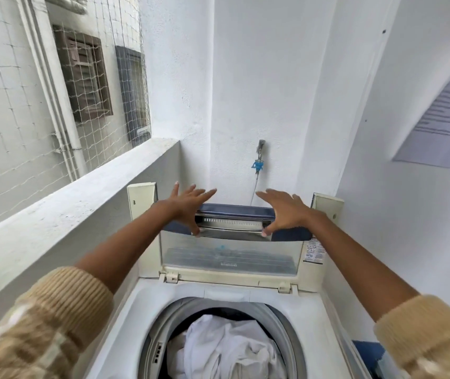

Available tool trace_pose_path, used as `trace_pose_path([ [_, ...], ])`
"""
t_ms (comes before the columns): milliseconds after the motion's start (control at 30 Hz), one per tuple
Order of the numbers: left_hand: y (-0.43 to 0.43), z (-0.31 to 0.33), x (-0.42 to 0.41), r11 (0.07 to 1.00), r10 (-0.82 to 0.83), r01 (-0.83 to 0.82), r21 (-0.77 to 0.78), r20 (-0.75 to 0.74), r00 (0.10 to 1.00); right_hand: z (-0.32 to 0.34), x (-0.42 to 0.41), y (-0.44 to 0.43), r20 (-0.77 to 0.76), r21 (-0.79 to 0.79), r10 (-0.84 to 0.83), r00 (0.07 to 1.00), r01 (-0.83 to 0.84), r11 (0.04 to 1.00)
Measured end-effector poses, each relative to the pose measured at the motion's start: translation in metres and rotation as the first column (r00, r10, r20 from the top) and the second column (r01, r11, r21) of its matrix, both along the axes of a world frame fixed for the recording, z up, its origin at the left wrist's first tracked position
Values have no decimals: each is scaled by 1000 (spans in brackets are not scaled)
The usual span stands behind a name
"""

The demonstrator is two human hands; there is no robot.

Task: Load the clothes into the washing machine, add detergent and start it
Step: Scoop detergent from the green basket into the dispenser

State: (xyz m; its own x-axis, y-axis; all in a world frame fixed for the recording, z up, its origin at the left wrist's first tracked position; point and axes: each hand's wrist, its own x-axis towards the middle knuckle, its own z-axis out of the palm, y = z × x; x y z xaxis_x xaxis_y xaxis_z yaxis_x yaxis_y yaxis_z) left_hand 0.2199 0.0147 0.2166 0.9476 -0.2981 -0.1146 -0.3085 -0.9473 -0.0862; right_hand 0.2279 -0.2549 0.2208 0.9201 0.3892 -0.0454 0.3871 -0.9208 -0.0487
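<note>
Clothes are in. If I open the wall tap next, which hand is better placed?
Right hand, probably: its fingertips lie just below the tap, while the left hand sits further left at the lid.

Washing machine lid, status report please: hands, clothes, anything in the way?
Left hand, right hand open, thumbs touching the raised lid. White clothes in the drum. Nothing seen in the lid's path.

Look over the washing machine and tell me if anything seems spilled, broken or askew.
Nothing stands out. The lid stands folded open, with the left hand and right hand at its upper edge. White clothes lie inside the drum, and no spill shows on the washing machine.
</note>
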Motion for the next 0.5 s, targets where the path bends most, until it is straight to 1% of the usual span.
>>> trace_pose_path([
  [67, -2, -5, 7, 1000, 14, -15, -6, -56, 998, -8, 6, 2, -58, -54, -9, 998, 6, 999],
  [100, -2, -10, 9, 1000, 14, -14, -10, -48, 999, -13, 6, 2, -48, -69, -8, 999, 5, 998],
  [133, -2, -15, 9, 1000, 9, -10, -18, -11, 1000, -18, 5, 2, -16, -67, -3, 1000, 2, 998],
  [267, 4, -37, -8, 995, -50, 69, -68, 247, 968, -32, -10, -1, 142, -53, 25, 990, -17, 998],
  [367, 7, -53, -31, 986, -54, 111, -122, 395, 917, -44, -32, -3, 279, -85, 38, 960, -15, 996],
  [433, 7, -65, -50, 981, -46, 132, -143, 487, 872, -55, -51, -3, 357, -75, 30, 934, -3, 997],
  [500, 5, -80, -70, 980, -18, 125, -158, 547, 837, -69, -71, -3, 431, -57, 19, 902, 6, 998],
])
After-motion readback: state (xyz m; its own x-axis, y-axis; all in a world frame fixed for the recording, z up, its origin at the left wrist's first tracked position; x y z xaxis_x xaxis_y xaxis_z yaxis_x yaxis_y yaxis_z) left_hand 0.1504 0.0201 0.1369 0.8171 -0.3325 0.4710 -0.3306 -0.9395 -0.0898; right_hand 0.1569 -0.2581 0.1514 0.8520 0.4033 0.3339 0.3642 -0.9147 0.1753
